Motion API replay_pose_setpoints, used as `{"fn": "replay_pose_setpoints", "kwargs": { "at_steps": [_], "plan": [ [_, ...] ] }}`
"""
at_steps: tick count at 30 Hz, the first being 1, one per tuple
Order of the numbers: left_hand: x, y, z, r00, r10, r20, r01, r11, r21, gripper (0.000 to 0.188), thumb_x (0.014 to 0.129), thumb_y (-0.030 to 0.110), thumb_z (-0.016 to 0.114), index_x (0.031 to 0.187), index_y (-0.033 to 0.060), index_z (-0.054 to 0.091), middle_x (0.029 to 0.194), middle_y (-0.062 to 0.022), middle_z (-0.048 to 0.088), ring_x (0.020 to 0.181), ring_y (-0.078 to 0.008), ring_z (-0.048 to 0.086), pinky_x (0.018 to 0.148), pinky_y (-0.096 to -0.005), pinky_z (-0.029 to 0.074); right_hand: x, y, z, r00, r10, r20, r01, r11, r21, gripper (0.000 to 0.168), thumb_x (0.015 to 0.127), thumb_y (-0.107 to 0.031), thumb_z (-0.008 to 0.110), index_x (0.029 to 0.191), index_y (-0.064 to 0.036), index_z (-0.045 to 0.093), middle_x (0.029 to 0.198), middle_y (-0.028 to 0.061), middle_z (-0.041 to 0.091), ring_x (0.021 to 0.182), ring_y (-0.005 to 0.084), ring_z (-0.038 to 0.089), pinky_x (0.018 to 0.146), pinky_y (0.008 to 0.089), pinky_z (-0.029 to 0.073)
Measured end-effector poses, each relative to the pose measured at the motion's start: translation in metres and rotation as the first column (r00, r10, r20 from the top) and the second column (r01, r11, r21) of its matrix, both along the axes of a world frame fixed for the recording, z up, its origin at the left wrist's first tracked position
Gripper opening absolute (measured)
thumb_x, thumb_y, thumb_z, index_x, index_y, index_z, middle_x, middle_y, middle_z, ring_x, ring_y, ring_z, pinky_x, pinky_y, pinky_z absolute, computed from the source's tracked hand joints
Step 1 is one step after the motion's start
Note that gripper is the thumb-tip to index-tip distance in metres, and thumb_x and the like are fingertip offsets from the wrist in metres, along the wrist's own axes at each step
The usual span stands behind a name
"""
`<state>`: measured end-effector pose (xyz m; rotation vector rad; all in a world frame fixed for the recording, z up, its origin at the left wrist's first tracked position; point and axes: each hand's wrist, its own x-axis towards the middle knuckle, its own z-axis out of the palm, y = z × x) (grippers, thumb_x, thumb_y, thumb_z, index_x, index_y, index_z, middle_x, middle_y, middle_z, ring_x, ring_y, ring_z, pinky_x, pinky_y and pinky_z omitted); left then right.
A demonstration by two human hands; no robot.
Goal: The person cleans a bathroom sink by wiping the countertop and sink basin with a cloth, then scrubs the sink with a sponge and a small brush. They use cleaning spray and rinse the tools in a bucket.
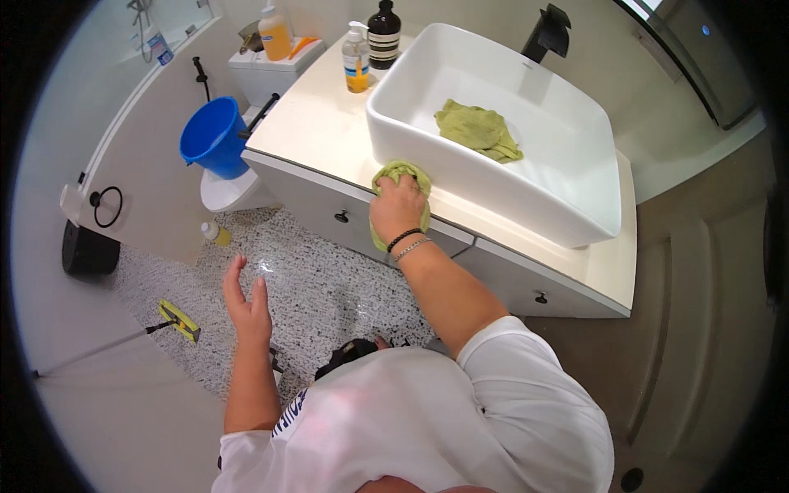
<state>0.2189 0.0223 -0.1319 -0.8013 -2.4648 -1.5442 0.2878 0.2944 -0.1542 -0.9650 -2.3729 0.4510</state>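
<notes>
My right hand [399,206] grips a bunched green cloth [399,170] at the front edge of the cream countertop [308,132], close to the sink's outer wall. Part of that cloth hangs down over the grey drawer front. A second green cloth [478,129] lies crumpled inside the white rectangular vessel sink [425,166]. My left hand [248,302] is held above the speckled floor with its fingers apart and nothing in it.
Behind the sink rises a black faucet [547,34]. A clear pump bottle [355,61] and a dark brown bottle [384,37] stand left of it. A blue bucket [216,138] rests on the toilet [231,196]. On the floor are a small bottle [216,233] and a flat mop [179,321].
</notes>
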Motion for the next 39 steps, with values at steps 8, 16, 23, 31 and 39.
{"fn": "replay_pose_setpoints", "kwargs": {
  "at_steps": [8, 16, 23, 31, 39],
  "plan": [
    [0.023, -0.051, 0.000, 0.995, 0.102, 0.001, -0.101, 0.989, -0.105, 0.046, 0.077, 0.003, 0.055, 0.121, 0.0014, 0.044, 0.116, -0.0135, 0.049, 0.110, -0.0245, 0.046, 0.096, -0.0352, 0.032, -0.132, -0.009, 0.015, 0.836, 0.508, -0.208, -0.540, 0.693, -0.478, 0.022, 0.074, -0.013, 0.052, 0.092, -0.006, 0.062, 0.098, 0.0143, 0.057, 0.092, 0.0254, 0.054, 0.082, 0.0351, 0.041],
    [0.027, -0.051, -0.005, 0.996, 0.037, 0.084, -0.033, 0.998, -0.051, 0.046, 0.079, 0.004, 0.054, 0.123, 0.0021, 0.043, 0.118, -0.0124, 0.049, 0.111, -0.0234, 0.044, 0.095, -0.0357, 0.031, -0.023, -0.061, 0.017, 0.583, 0.683, -0.440, -0.812, 0.473, -0.343, 0.022, 0.070, -0.011, 0.055, 0.090, -0.003, 0.059, 0.088, 0.0123, 0.054, 0.085, 0.0266, 0.053, 0.077, 0.0333, 0.043],
    [0.028, 0.024, -0.016, 0.964, -0.242, 0.106, 0.244, 0.970, -0.004, 0.044, 0.080, 0.004, 0.053, 0.123, 0.0022, 0.043, 0.118, -0.0125, 0.048, 0.110, -0.0235, 0.045, 0.095, -0.0368, 0.032, 0.244, 0.038, 0.068, 0.865, 0.416, -0.280, -0.497, 0.779, -0.383, 0.022, 0.064, 0.000, 0.049, 0.084, -0.003, 0.058, 0.089, 0.0091, 0.052, 0.087, 0.0238, 0.051, 0.081, 0.0310, 0.042],
    [0.065, 0.137, 0.008, 0.863, -0.504, -0.039, 0.504, 0.864, -0.017, 0.043, 0.077, 0.004, 0.056, 0.119, 0.0035, 0.047, 0.117, -0.0132, 0.049, 0.108, -0.0266, 0.047, 0.093, -0.0360, 0.035, 0.486, 0.115, 0.087, 0.804, -0.519, -0.292, 0.268, 0.753, -0.600, 0.013, 0.068, 0.000, 0.045, 0.076, 0.000, 0.056, 0.076, -0.0001, 0.053, 0.072, 0.0118, 0.049, 0.068, 0.0229, 0.040],
    [0.081, 0.182, 0.020, 0.826, -0.543, -0.152, 0.521, 0.838, -0.160, 0.042, 0.076, 0.004, 0.058, 0.117, 0.0030, 0.049, 0.114, -0.0152, 0.051, 0.106, -0.0302, 0.047, 0.092, -0.0381, 0.036, 0.576, 0.222, 0.041, 0.700, -0.662, -0.268, 0.396, 0.672, -0.626, 0.015, 0.076, -0.011, 0.052, 0.086, -0.001, 0.059, 0.079, 0.0009, 0.055, 0.075, 0.0117, 0.051, 0.068, 0.0239, 0.041]
  ]
}}
